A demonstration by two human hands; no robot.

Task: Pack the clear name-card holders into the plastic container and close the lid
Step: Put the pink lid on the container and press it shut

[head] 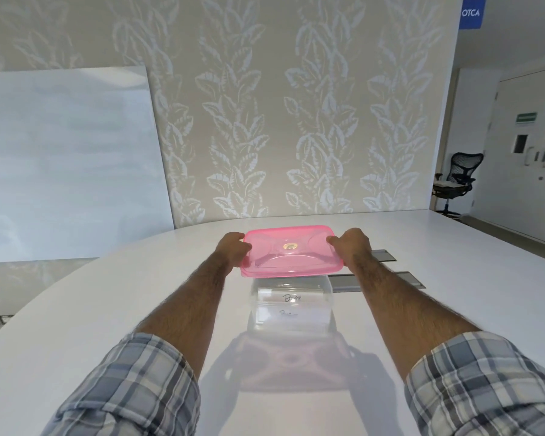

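Two hands: we are logging both at mid-frame, one at each short end of the pink lid (288, 251).
Left hand (233, 250): it is gripping the lid's left end. The fingers are curling round the edge, and parts of them are showing through the pink plastic.
Right hand (353, 245): it is gripping the lid's right end the same way, with the thumb lying on the top face near the corner.
Lid position: it is being held level and is not seated. Its near edge is overlapping the top of the clear container (326, 309) in the picture, and its pinkish shadow is falling on the table (139, 294) lower in the frame. We cannot tell whether lid and rim are touching.
Container: it is standing upright on the table just below the lid, at centre frame between the two forearms.
Name-card holders (291, 298): they are sitting inside the container. Two white cards with handwriting are showing through the clear wall, one above the other. We are not trusting our reading of the writing.
Sleeves (132, 388): plaid cuffs are filling both lower corners.
Table fittings: two grey plates (378, 281) are lying flush in the tabletop, right of the container.
Background: a whiteboard (70, 158) is leaning at the left, leaf-patterned wallpaper (312, 121) is filling the centre, an office chair (456, 180) is standing at the right, and a blue sign (471, 12) is showing at the upper right.
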